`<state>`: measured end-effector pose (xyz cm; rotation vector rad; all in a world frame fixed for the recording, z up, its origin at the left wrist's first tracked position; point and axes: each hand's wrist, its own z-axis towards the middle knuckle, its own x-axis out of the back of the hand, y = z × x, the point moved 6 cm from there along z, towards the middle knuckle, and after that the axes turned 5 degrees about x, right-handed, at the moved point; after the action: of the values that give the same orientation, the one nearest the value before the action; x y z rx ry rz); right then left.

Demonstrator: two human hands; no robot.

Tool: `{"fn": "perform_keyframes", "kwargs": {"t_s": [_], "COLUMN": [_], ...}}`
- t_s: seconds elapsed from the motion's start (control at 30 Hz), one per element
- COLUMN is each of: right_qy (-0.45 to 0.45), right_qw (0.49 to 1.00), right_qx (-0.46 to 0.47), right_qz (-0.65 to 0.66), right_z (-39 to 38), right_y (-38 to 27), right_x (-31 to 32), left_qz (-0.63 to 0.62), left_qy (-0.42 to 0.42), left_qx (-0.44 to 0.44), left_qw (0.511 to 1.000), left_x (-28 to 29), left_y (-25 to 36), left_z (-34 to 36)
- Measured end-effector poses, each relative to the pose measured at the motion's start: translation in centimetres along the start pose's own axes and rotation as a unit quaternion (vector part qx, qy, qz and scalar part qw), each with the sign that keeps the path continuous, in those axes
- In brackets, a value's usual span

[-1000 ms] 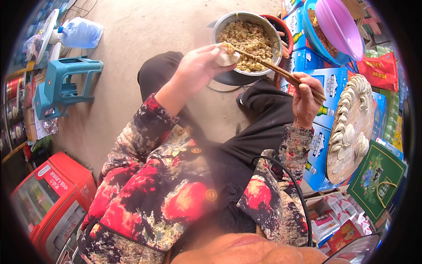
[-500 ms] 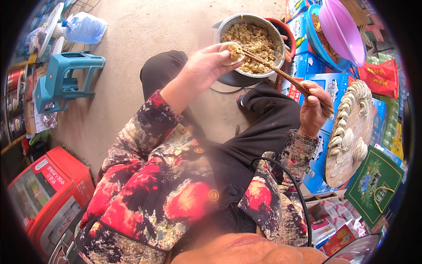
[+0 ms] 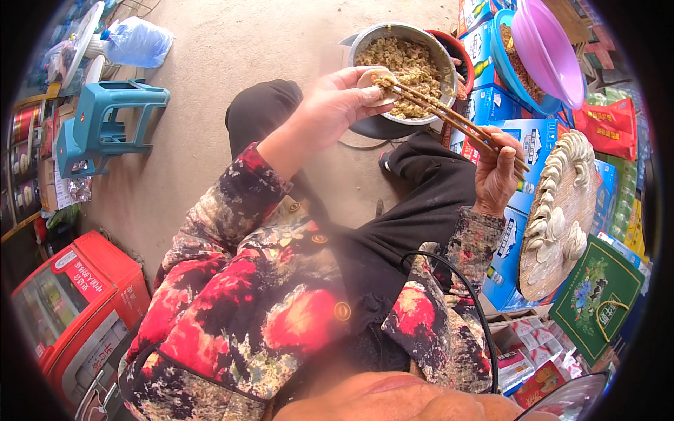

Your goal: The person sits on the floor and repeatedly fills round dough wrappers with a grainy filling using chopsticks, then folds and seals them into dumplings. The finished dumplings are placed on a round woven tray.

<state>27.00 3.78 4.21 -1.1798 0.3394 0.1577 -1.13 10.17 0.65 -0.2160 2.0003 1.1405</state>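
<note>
My left hand (image 3: 337, 100) pinches a round dumpling wrapper (image 3: 374, 78) by its edge, just left of the metal bowl's rim. A clump of filling lies on the wrapper. Closed around a pair of wooden chopsticks (image 3: 460, 123), my right hand (image 3: 499, 168) keeps their tips against that filling. Behind the wrapper stands a metal bowl (image 3: 359, 43) holding a chopped, yellow-brown filling (image 3: 404, 64). To the right of my right hand, a round board (image 3: 586, 189) carries a curved row of folded dumplings (image 3: 546, 193) and several loose wrappers (image 3: 554, 224).
Blue cartons (image 3: 533, 140) are stacked beneath and around the board. A blue basin (image 3: 500, 52) and a purple basin (image 3: 544, 52) sit at the far right, beside a red bag (image 3: 612, 121). Teal stools (image 3: 116, 116) stand left, above a red display case (image 3: 105, 270). A green box (image 3: 597, 295) lies at right.
The chopsticks' tips have spread apart and moved further onto the wrapper. My right hand has shifted slightly toward me, and the wrapper has tilted a little.
</note>
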Motion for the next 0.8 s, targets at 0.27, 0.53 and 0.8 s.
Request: {"fn": "perform_keyframes", "kwargs": {"t_s": [0.27, 0.53, 0.8], "right_qy": [0.010, 0.067, 0.086], "right_qw": [1.000, 0.993, 0.982], "right_qx": [-0.012, -0.018, -0.047], "right_qz": [0.017, 0.093, -0.161], "right_z": [-0.1, -0.1, 0.2], "right_y": [0.7, 1.3, 2.0], "right_x": [0.8, 2.4, 0.6], "left_qz": [-0.099, -0.086, -0.035], "left_qy": [-0.050, 0.009, 0.001], "left_qx": [0.027, 0.048, 0.046], "left_qw": [0.993, 0.995, 0.998], "left_x": [0.4, 0.3, 0.3], "left_y": [0.0, -0.2, 0.0], "left_z": [0.3, 0.2, 0.1]}}
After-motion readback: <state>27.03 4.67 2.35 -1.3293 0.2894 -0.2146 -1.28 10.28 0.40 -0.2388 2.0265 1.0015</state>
